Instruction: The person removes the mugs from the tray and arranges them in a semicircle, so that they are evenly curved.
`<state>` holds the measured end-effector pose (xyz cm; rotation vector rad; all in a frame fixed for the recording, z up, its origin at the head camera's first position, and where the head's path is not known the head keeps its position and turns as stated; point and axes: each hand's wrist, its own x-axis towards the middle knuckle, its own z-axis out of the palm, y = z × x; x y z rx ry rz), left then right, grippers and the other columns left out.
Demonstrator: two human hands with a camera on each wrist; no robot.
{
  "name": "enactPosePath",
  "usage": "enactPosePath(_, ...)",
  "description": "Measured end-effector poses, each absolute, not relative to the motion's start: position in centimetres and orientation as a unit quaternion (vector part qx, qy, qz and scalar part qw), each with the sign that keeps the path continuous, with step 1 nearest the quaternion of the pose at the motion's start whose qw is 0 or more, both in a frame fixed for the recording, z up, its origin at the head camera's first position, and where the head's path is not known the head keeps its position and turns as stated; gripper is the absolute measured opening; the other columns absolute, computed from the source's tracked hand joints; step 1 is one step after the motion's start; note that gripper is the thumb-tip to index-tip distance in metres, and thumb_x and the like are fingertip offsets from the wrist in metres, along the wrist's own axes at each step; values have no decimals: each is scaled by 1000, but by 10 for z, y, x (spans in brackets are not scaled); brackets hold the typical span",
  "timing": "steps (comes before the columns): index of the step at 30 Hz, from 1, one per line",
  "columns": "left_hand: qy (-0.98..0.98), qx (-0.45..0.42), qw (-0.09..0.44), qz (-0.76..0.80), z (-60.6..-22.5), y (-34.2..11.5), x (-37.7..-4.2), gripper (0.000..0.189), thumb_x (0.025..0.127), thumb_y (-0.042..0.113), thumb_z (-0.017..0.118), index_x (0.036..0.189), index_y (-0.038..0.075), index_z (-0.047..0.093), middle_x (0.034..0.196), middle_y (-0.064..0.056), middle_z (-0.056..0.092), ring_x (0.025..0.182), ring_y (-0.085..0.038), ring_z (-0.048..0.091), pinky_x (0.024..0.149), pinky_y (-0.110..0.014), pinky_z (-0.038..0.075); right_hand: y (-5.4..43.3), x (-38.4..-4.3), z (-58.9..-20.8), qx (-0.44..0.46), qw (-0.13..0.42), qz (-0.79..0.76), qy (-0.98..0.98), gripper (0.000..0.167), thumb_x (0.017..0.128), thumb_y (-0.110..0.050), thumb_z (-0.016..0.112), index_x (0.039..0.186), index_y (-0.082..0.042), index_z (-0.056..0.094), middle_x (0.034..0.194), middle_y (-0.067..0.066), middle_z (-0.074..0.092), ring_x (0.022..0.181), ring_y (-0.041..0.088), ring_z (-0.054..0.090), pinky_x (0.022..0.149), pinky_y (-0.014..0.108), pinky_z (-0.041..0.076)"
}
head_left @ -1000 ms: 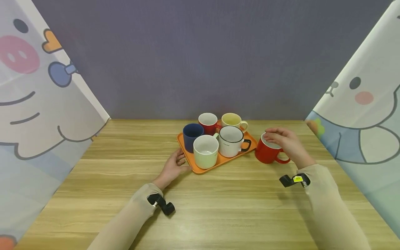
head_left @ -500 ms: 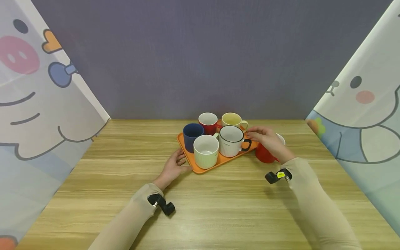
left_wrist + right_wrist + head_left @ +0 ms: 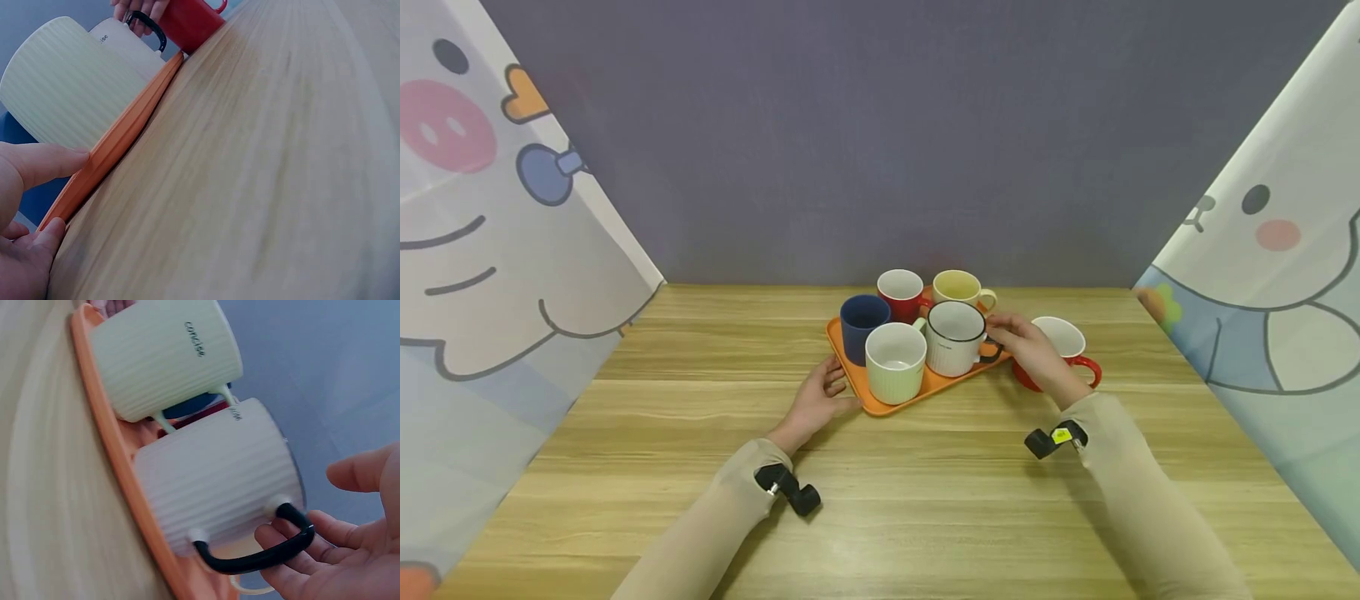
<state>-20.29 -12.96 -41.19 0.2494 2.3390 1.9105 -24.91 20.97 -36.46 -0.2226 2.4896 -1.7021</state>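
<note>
An orange tray [image 3: 934, 386] carries several mugs. My left hand [image 3: 814, 406] touches its left edge, thumb and fingertips spread along the rim [image 3: 125, 128]. My right hand [image 3: 1028, 346] is at the black handle [image 3: 269, 558] of a white ribbed mug [image 3: 953, 342] with a dark rim. In the right wrist view its fingers lie behind the handle, and the thumb stands apart. To the left of that mug is a pale green ribbed mug [image 3: 895, 365]. A navy blue cup [image 3: 861, 333], a smaller red mug [image 3: 901, 302] and a yellow mug [image 3: 957, 287] also stand on the tray.
A large red mug [image 3: 1090, 367] with a white inside stands on the table just right of the tray, partly behind my right hand. The wooden table [image 3: 925, 500] meets a grey wall [image 3: 880, 142] at the back. Cartoon-printed panels [image 3: 1270, 333] flank both sides.
My right hand has moved left from above the large red mug to the white mug's black handle. The left hand stays at the tray's edge; the mugs have not moved.
</note>
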Motion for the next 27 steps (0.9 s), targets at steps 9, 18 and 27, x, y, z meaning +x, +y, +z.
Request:
enactPosePath(9,770,89,47,630,-416,-130,-205,88,77,-13,72,146,-22,18,146,-40,32,130,-52,41,111,-55,38,207,-248,-383,-51,49,-584,809,41,107,-19,43,128,15,48,113,21,66,97,9,61,85,25,50)
enactPosePath(18,769,85,53,631,-410,-129,-200,87,79,-12,71,147,-22,18,147,-40,32,131,-53,41,111,-55,38,205,-246,-395,-50,23,-602,797,39,106,-20,50,108,17,60,89,4,70,85,8,64,81,28,53)
enactPosePath(27,771,86,54,629,-407,-128,-198,86,79,-12,70,147,-22,18,147,-40,32,131,-52,40,112,-55,37,203,-250,-404,-45,12,-671,740,27,103,-11,51,95,8,67,79,-3,67,79,8,65,78,23,53)
